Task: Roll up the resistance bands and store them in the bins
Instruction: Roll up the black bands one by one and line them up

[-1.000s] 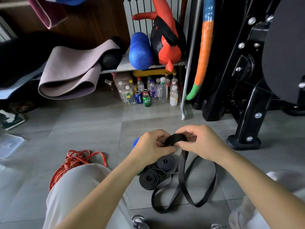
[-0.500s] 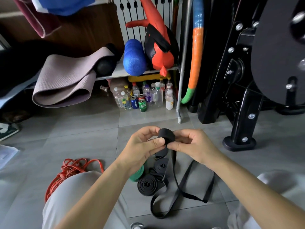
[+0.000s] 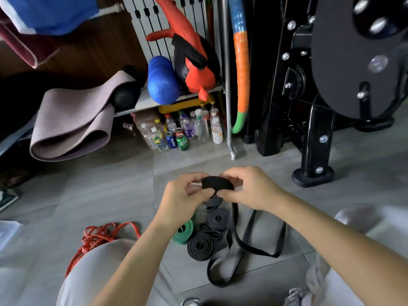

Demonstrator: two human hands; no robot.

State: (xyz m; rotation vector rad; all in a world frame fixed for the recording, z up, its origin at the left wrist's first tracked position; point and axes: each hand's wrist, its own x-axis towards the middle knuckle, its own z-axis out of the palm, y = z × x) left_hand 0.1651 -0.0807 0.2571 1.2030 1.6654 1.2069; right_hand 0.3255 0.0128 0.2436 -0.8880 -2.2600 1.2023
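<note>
Both hands hold a partly rolled black resistance band [image 3: 217,183] above the floor. My left hand [image 3: 184,200] pinches the roll from the left, and my right hand [image 3: 249,188] grips it from the right. The band's loose tail [image 3: 254,248] hangs down and loops on the tiles. Below lie two rolled black bands [image 3: 202,247] [image 3: 217,219] and a rolled green band [image 3: 184,231]. A tangled red band [image 3: 99,236] lies at the left beside my knee. No bin is visible.
A shelf rack [image 3: 227,85] stands ahead with a blue foam roller [image 3: 162,82], a red punching toy [image 3: 194,62] and bottles [image 3: 183,131] under it. A folded mat [image 3: 72,120] hangs at the left. A black machine base [image 3: 313,173] stands at the right.
The roll in my hands has grown and turned flatter as more band wound on. The tail on the floor has shortened and shifted. The view has tilted slightly upward.
</note>
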